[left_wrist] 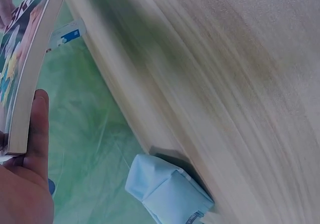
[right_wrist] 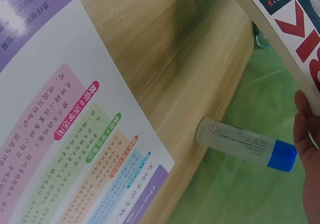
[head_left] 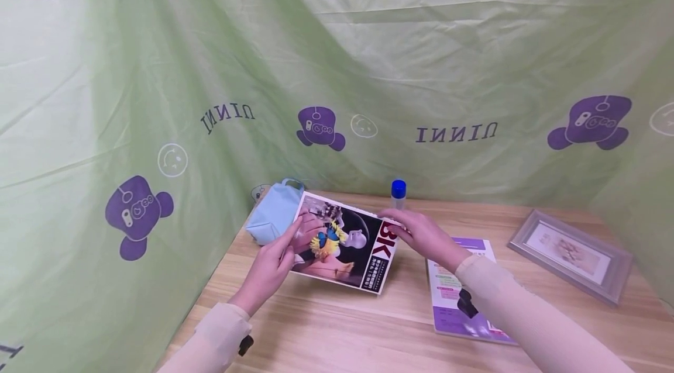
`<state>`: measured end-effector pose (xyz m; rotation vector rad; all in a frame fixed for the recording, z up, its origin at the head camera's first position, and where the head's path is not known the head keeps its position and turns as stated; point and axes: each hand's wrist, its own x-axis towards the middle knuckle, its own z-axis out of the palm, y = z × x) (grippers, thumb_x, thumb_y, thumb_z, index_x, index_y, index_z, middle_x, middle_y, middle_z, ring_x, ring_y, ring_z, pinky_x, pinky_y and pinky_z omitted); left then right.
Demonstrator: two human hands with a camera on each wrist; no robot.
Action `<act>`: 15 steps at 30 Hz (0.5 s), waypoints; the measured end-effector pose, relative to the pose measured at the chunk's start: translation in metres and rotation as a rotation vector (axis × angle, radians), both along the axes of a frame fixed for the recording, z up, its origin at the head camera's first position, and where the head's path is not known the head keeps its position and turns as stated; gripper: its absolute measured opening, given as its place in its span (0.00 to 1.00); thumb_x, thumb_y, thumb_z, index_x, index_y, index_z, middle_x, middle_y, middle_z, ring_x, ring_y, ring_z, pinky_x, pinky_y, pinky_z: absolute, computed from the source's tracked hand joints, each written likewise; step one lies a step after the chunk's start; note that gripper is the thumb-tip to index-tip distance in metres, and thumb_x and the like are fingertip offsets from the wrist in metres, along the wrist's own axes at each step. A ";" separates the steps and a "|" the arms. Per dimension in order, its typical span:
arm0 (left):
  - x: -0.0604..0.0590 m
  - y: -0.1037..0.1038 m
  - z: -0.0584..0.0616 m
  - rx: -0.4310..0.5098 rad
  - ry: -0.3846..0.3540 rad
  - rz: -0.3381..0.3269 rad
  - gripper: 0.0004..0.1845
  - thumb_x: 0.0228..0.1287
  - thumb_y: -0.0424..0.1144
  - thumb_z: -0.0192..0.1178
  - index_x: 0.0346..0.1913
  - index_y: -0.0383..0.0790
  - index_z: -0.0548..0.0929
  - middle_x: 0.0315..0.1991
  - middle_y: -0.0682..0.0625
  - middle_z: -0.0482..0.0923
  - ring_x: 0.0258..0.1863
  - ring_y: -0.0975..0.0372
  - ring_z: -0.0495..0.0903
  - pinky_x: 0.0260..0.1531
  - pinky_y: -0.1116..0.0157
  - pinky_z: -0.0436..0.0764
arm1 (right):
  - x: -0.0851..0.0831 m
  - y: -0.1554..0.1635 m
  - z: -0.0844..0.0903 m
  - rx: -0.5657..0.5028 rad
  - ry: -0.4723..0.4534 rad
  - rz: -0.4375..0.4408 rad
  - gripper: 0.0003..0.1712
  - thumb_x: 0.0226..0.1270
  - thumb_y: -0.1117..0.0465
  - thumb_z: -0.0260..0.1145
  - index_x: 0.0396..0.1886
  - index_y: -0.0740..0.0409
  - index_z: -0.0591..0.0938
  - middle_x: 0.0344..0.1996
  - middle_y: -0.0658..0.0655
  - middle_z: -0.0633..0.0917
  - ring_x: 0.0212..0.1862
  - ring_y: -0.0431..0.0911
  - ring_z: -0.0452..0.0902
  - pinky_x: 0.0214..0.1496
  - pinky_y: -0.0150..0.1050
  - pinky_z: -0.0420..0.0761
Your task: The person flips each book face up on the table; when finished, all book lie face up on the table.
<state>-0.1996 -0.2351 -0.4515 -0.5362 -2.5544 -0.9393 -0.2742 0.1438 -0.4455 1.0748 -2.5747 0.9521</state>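
Observation:
A magazine (head_left: 344, 242) with a dark illustrated cover is held a little above the wooden table (head_left: 337, 326) by both hands. My left hand (head_left: 274, 265) grips its left edge, thumb along the page block (left_wrist: 27, 83). My right hand (head_left: 423, 234) grips its right edge near the red letters (right_wrist: 295, 26). A light blue pouch (head_left: 274, 212) lies behind the left side of the magazine, also seen in the left wrist view as a blue pouch (left_wrist: 167, 191).
A clear tube with a blue cap (head_left: 398, 193) stands by the back edge, the same tube (right_wrist: 245, 144) in the right wrist view. A purple booklet (head_left: 463, 291) lies under my right forearm. A framed picture (head_left: 571, 255) lies at right. Green cloth (head_left: 158, 98) surrounds the table.

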 end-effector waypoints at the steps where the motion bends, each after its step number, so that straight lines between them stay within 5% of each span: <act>1: 0.000 0.000 -0.001 0.001 -0.005 0.003 0.36 0.71 0.26 0.57 0.79 0.52 0.69 0.53 0.44 0.86 0.39 0.59 0.82 0.42 0.57 0.85 | 0.000 0.000 0.000 0.004 0.002 0.005 0.23 0.77 0.63 0.66 0.68 0.46 0.81 0.60 0.51 0.85 0.62 0.50 0.81 0.64 0.52 0.80; 9: 0.000 0.000 -0.005 0.013 -0.026 0.003 0.37 0.70 0.25 0.57 0.80 0.50 0.69 0.64 0.42 0.81 0.44 0.57 0.83 0.46 0.53 0.85 | 0.003 0.003 -0.002 0.035 0.018 0.016 0.26 0.76 0.64 0.67 0.69 0.39 0.81 0.59 0.53 0.86 0.60 0.52 0.83 0.61 0.52 0.82; 15: 0.000 0.000 -0.011 0.042 -0.087 0.023 0.36 0.71 0.25 0.56 0.79 0.52 0.69 0.56 0.41 0.85 0.31 0.63 0.80 0.28 0.65 0.82 | 0.003 0.003 -0.005 0.106 0.035 0.001 0.31 0.73 0.64 0.71 0.72 0.36 0.80 0.52 0.51 0.87 0.51 0.49 0.85 0.53 0.48 0.85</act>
